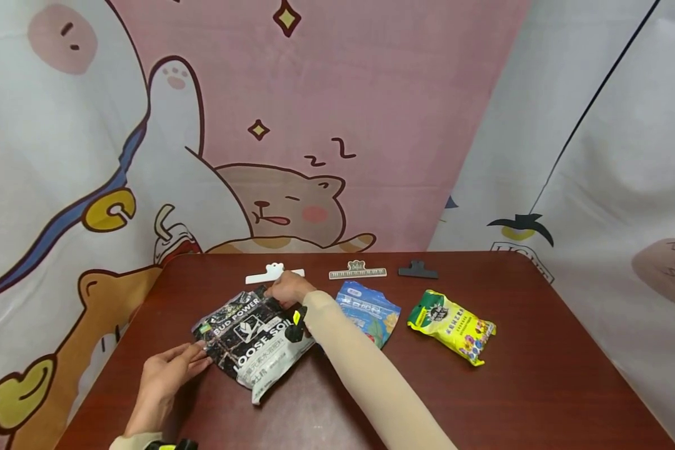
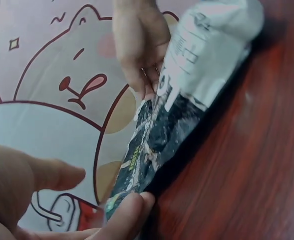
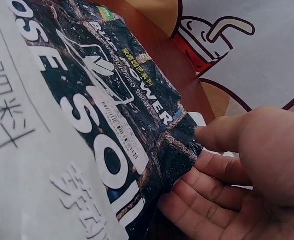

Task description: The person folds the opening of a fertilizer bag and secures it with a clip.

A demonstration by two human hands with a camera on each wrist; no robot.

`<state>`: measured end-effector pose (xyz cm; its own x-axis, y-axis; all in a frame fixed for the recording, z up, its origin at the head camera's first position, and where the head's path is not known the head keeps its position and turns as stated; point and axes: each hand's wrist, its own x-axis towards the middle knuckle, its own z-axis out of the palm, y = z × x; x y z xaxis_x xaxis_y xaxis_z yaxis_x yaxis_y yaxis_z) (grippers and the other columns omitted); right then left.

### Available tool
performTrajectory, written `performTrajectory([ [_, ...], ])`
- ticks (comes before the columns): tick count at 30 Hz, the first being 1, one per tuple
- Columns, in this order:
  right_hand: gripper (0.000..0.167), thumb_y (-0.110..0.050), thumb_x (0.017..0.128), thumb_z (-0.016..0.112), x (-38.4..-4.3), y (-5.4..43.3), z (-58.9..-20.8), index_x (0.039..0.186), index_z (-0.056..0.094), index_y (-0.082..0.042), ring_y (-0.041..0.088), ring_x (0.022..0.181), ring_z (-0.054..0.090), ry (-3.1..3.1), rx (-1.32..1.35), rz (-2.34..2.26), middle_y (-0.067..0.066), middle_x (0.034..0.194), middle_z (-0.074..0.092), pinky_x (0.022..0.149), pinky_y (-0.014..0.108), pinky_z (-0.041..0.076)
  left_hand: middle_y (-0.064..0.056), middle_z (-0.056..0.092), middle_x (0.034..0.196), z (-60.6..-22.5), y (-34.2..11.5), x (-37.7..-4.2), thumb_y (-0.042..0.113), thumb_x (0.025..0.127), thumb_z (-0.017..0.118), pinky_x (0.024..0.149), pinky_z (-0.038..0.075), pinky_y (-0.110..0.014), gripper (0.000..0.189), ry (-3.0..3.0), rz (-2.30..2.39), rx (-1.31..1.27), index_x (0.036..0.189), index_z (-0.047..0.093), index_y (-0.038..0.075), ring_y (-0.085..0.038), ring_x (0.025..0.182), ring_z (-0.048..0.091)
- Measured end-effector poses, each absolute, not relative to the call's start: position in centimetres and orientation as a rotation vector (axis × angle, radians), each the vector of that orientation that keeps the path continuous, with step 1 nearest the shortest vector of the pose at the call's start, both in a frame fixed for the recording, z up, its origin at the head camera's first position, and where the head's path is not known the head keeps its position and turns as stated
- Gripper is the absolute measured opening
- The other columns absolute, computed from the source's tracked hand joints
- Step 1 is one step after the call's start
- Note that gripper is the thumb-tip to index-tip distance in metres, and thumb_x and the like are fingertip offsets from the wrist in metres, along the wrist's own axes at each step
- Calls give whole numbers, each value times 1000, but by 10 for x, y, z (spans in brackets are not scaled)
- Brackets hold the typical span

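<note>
A black-and-white bag of loose soil (image 1: 253, 337) lies slanted on the left part of the table, lettering up. My right hand (image 1: 290, 289) pinches its far right corner; in the right wrist view, the thumb (image 3: 221, 134) presses over the edge and the fingers are beneath. At the near left corner is my left hand (image 1: 165, 374), its fingers touching the bag's edge. The left wrist view shows that thumb (image 2: 62, 174) lifted apart from the bag, with the fingertips (image 2: 129, 210) against its edge.
White (image 1: 272, 272), piano-patterned (image 1: 357, 270) and black (image 1: 418, 270) clips line the back of the brown table (image 1: 517, 400). A blue pouch (image 1: 365, 309) lies partly behind my right forearm. A yellow-green packet (image 1: 452, 326) is further right. A cartoon cloth (image 1: 371, 94) hangs behind.
</note>
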<state>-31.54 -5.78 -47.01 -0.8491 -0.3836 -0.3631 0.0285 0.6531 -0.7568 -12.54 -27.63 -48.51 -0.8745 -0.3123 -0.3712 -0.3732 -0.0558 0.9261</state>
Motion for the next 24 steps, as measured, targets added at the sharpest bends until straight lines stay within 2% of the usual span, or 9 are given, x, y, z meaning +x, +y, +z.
performTrajectory([
  [6, 29, -25, 98, 69, -315, -60, -473, 115, 76, -3, 20, 87, 74, 2354, -327, -1071, 10, 116, 72, 76, 32, 62, -6, 74, 105, -492, -281, -124, 0, 102, 52, 84, 62, -30, 54, 2044, 2166, -732, 147, 33, -23, -9, 84, 75],
  [11, 24, -24, 98, 70, -319, -60, -475, 111, 78, -6, 21, 96, 73, 2358, -340, -1058, 9, 120, 72, 78, 33, 62, -7, 76, 98, -494, -282, -128, 1, 100, 57, 81, 63, -33, 51, 2029, 2160, -764, 143, 42, -21, -12, 83, 76],
  [15, 20, -23, 98, 68, -320, -58, -475, 108, 79, -9, 21, 101, 72, 2359, -340, -1039, 7, 122, 72, 79, 34, 61, -9, 76, 91, -495, -278, -133, 0, 98, 58, 79, 63, -32, 50, 2002, 2160, -768, 141, 44, -22, -13, 81, 76],
  [20, 22, -24, 100, 66, -316, -57, -472, 96, 82, -10, 15, 87, 69, 2412, -413, -1014, 2, 119, 73, 73, 30, 56, -7, 75, 84, -499, -274, -136, 3, 101, 56, 74, 63, -30, 49, 2031, 2149, -779, 140, 42, -22, -12, 77, 74],
  [24, 22, -26, 100, 67, -312, -56, -471, 93, 84, -14, 12, 74, 63, 2479, -444, -996, -1, 117, 75, 67, 27, 49, -4, 74, 80, -503, -274, -137, 6, 101, 56, 72, 63, -28, 48, 2050, 2157, -812, 139, 44, -21, -11, 74, 74],
])
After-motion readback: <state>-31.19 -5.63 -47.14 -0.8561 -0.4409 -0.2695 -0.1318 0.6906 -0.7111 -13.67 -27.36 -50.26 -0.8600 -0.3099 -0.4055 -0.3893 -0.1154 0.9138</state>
